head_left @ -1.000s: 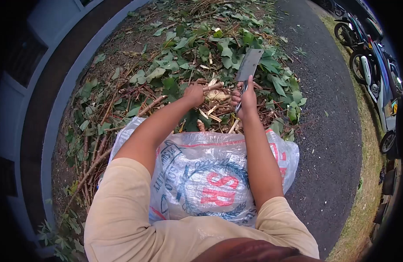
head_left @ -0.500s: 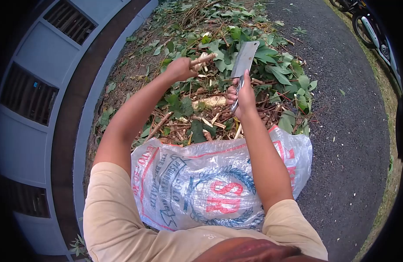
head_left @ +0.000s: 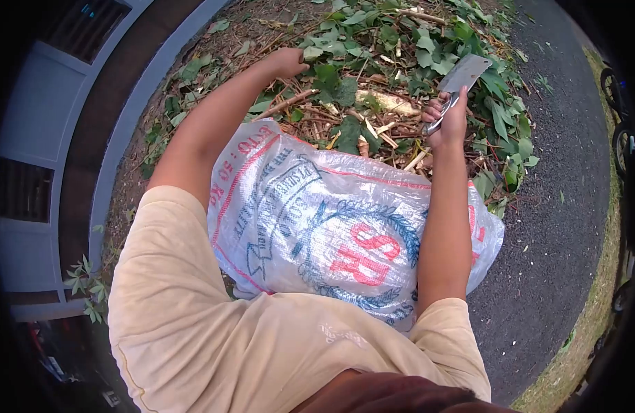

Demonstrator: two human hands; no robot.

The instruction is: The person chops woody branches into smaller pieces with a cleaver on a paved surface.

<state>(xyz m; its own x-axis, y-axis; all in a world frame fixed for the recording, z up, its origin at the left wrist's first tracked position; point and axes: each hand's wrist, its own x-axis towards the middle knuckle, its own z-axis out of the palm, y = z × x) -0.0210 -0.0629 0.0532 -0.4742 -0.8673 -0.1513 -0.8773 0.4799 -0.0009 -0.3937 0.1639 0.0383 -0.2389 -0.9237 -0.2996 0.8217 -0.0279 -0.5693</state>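
My right hand (head_left: 447, 121) is wrapped round the handle of a cleaver (head_left: 465, 73), its broad blade pointing up and away over the leaves. At the upper left, my left hand (head_left: 287, 63) is closed beside green leaves; what its fingers hold, if anything, is hidden. Between the hands lies a thick pale log (head_left: 389, 102) with a chipped surface, among wood chips and cut stems. A brown stick (head_left: 287, 104) rests just below my left hand. The white woven sack (head_left: 317, 227) with red and blue print spreads in front of my body, under my right forearm.
A heap of leafy cuttings (head_left: 500, 113) borders the dark asphalt (head_left: 538, 275) on the right. Parked motorcycles (head_left: 622, 148) stand beyond the grass strip. A blue-grey wall (head_left: 35, 124) with slatted openings runs along the left, and a small leafy plant (head_left: 90, 289) grows near it.
The view has shifted, so the heap and sack sit differently. My left hand has moved left relative to the log, and the stick it held no longer shows. My right hand still grips the cleaver.
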